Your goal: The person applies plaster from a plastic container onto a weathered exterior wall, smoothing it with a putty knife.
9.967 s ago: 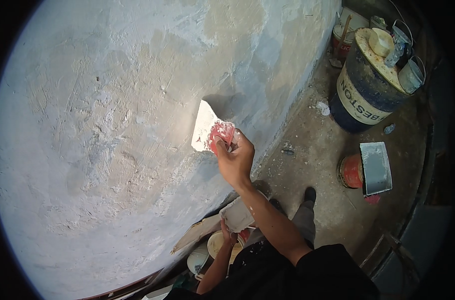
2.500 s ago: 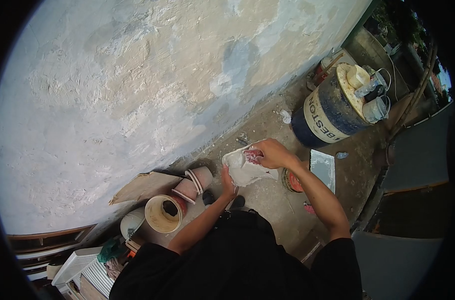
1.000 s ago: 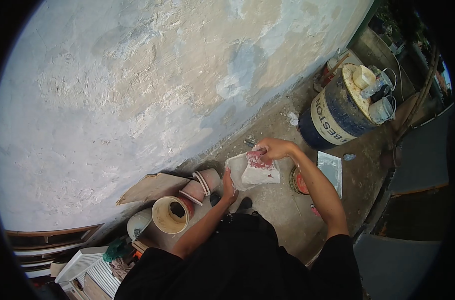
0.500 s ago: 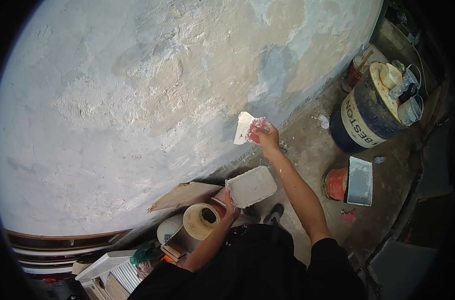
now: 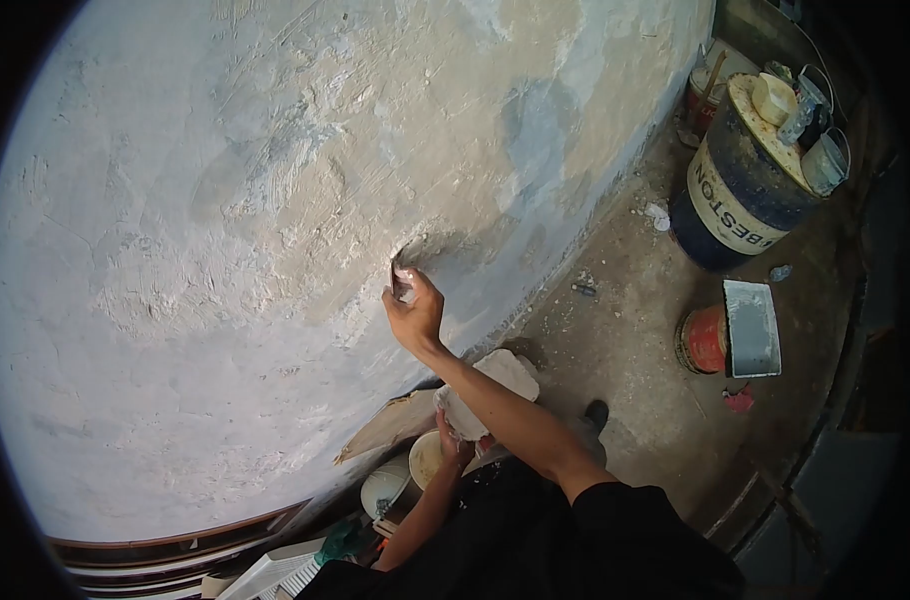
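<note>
My right hand (image 5: 416,315) is closed round a putty knife (image 5: 394,274), its blade pressed edge-on to the plastered wall (image 5: 215,380). Much of the knife is hidden by my fingers. Wet-looking filler with ridges and rough patches covers the wall around the blade. Lower down, my left hand (image 5: 455,446) grips the side of a shallow pale tray (image 5: 507,373) coated in filler. My right forearm crosses in front of the tray and hides part of it.
A large dark drum (image 5: 720,205) with containers on top stands at the right. Nearer are a red bucket (image 5: 704,338) and a grey pan (image 5: 753,328) over it. A cream bucket (image 5: 426,458) and a broken board (image 5: 385,425) sit by the wall's foot.
My right hand has moved left and turned, bringing the putty knife with white filler from in front of the wall onto its surface. The tray stays in my left hand, now partly behind my right forearm.
</note>
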Demonstrator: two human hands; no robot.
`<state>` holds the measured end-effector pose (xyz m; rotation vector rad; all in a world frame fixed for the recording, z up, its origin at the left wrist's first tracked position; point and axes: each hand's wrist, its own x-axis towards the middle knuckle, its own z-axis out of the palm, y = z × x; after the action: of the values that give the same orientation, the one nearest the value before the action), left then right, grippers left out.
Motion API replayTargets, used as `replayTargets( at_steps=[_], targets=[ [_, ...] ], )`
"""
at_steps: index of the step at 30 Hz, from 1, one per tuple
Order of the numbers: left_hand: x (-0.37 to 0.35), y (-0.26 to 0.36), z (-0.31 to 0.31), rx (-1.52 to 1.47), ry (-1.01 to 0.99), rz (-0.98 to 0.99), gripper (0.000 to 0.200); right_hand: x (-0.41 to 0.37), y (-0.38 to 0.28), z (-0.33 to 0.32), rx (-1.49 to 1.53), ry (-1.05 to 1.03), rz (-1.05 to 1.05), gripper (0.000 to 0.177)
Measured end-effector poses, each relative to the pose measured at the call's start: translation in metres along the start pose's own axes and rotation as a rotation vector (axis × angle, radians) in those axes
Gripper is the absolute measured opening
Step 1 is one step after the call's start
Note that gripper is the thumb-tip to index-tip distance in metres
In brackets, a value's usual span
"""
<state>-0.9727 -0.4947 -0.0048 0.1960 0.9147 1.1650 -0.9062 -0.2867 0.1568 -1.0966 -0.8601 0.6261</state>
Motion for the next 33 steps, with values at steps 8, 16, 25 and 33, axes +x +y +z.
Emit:
replayTargets(
  at_steps=[8, 16, 25, 33],
  targets=[
    [0.019, -0.002, -0.012, 0.018, 0.039, -0.068, 0.057, -0.014, -0.012, -0.039, 0.138, 0.01, 0.215, 0.02],
    [0.021, -0.007, -0.02, 0.056, -0.016, -0.098, 0.064, 0.016, 0.098, -0.088, 0.104, 0.359, 0.651, 0.024],
    [0.013, 0.0, -0.017, 0.099, 0.018, -0.062, 0.061, 0.04, 0.069, -0.058, 0.4, 0.149, 0.573, 0.008],
    [0.02, -0.003, -0.027, 0.024, 0.025, -0.087, 0.059, 0.02, -0.036, -0.013, 0.152, -0.034, 0.095, 0.006]
  ],
)
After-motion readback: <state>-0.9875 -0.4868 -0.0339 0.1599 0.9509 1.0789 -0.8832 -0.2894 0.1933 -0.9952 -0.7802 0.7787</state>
